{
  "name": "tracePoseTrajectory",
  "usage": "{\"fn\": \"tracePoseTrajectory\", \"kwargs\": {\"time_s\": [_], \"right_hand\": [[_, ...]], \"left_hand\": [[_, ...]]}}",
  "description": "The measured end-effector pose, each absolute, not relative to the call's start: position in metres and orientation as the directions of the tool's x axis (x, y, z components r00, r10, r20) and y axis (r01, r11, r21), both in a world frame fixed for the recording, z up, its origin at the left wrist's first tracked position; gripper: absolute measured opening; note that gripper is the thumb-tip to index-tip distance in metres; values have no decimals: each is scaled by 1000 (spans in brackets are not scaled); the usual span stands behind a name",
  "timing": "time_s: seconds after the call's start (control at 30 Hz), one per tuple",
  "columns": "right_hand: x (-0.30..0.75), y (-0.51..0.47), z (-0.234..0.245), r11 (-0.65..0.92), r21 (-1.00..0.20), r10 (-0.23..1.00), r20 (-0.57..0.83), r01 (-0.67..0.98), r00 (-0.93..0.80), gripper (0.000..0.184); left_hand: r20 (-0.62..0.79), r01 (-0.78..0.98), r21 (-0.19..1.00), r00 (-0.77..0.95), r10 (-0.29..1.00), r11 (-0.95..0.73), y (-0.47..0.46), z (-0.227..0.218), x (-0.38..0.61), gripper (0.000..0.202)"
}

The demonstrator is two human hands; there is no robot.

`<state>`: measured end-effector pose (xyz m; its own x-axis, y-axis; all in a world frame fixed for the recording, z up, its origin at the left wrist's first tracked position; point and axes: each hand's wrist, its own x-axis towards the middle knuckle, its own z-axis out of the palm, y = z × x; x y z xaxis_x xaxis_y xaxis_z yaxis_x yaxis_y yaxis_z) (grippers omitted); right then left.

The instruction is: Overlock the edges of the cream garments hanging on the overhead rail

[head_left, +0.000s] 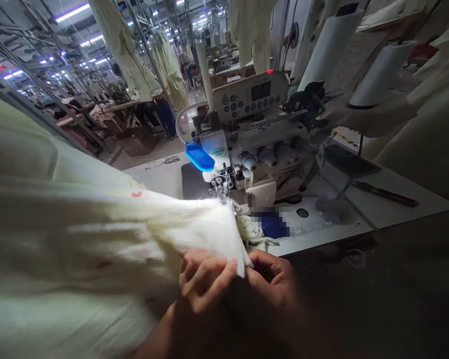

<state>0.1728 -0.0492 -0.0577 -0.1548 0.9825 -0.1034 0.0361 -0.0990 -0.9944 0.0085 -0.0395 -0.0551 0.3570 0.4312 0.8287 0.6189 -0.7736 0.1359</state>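
Observation:
A large cream fleecy fabric piece (202, 224) drapes from the left side of the head view to the sewing machine (254, 164). Its upper edge lies at the lit needle and presser foot area (224, 184). My left hand (205, 279) is closed on the near edge of the fabric, fingers bent over it. Beside it, my right hand (273, 276) pinches the fabric's corner between thumb and forefinger. The layers part slightly at that corner. Cream fabric trimmings (250, 229) lie just right of the fabric, beyond my right hand.
A blue plastic guard (200, 157) sticks out at the machine head. Large thread cones (383, 75) stand at the right. Dark-handled tweezers or a similar slim tool (387, 193) lie on the white table (404, 184). Cream garments (252, 30) hang behind the machine.

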Motion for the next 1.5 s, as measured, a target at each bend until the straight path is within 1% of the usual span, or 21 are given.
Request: {"fn": "tracePoseTrajectory", "kwargs": {"time_s": [0.07, 0.13, 0.2, 0.23, 0.27, 0.3, 0.33, 0.37, 0.4, 0.43, 0.47, 0.53, 0.63, 0.73, 0.8, 0.9, 1.07, 1.23, 1.4, 1.5], "right_hand": [[175, -50, -58, -109, -994, 980, -110, 18, -168, 35], [179, -50, -56, -66, -997, 979, -74, 50, -191, 35], [184, -47, -54, 50, -986, 988, 26, 157, -151, 27], [187, -45, -52, 145, -961, 987, 123, 235, -106, 18], [189, -42, -51, 266, -908, 964, 260, 322, -65, 10], [192, -38, -49, 396, -822, 911, 406, 409, -65, 14], [193, -33, -48, 521, -711, 835, 539, 472, -110, 20], [194, -29, -48, 627, -596, 751, 633, 501, -187, 21], [195, -25, -47, 710, -503, 676, 684, 493, -276, 18], [195, -22, -47, 757, -451, 627, 705, 473, -331, 16], [195, -19, -47, 778, -434, 605, 713, 454, -355, 16], [194, -15, -48, 781, -439, 599, 727, 443, -336, 17], [191, -9, -53, 769, -427, 587, 765, 475, -264, 20], [188, -1, -58, 791, -376, 515, 835, 482, -194, 20], [186, 5, -60, 806, -346, 488, 848, 481, -206, 18], [186, 10, -62, 801, -331, 493, 837, 498, -237, 18], [187, 11, -63, 787, -324, 490, 845, 525, -213, 17], [190, 20, -64, 795, -300, 486, 835, 527, -258, 20], [190, 37, -63, 813, -304, 482, 829, 497, -281, 24], [189, 48, -61, 805, -302, 493, 819, 510, -293, 22]], "left_hand": [[809, 674, 28, 419, 412, -739, -41, -55, 8, 19], [799, 702, -8, 432, 417, -712, -41, -55, 7, 18], [800, 701, 10, 422, 426, -713, -39, -54, 6, 18], [802, 700, 16, 418, 427, -714, -38, -53, 6, 19], [804, 701, 18, 414, 427, -713, -37, -52, 7, 18], [798, 699, 12, 424, 428, -715, -36, -51, 8, 18], [789, 696, -2, 442, 427, -718, -35, -50, 10, 17], [783, 700, -11, 450, 429, -714, -34, -50, 12, 16], [788, 709, -16, 443, 427, -705, -33, -50, 14, 15], [797, 722, -14, 427, 428, -692, -31, -52, 16, 13], [800, 734, -7, 412, 437, -679, -29, -54, 18, 14], [784, 756, -2, 408, 469, -654, -23, -58, 19, 19], [738, 770, -60, 463, 491, -635, -14, -63, 16, 32], [741, 779, -82, 465, 485, -622, -8, -62, 12, 33], [731, 787, -76, 462, 502, -613, -5, -60, 10, 34], [726, 798, -86, 460, 511, -597, -2, -56, 9, 34], [672, 812, -118, 489, 556, -572, -1, -53, 4, 38], [617, 821, -92, 491, 615, -563, 2, -46, -1, 41], [490, 844, -57, 489, 722, -533, 13, -32, -4, 46], [420, 854, -44, 486, 766, -518, 23, -26, -7, 51]]}}
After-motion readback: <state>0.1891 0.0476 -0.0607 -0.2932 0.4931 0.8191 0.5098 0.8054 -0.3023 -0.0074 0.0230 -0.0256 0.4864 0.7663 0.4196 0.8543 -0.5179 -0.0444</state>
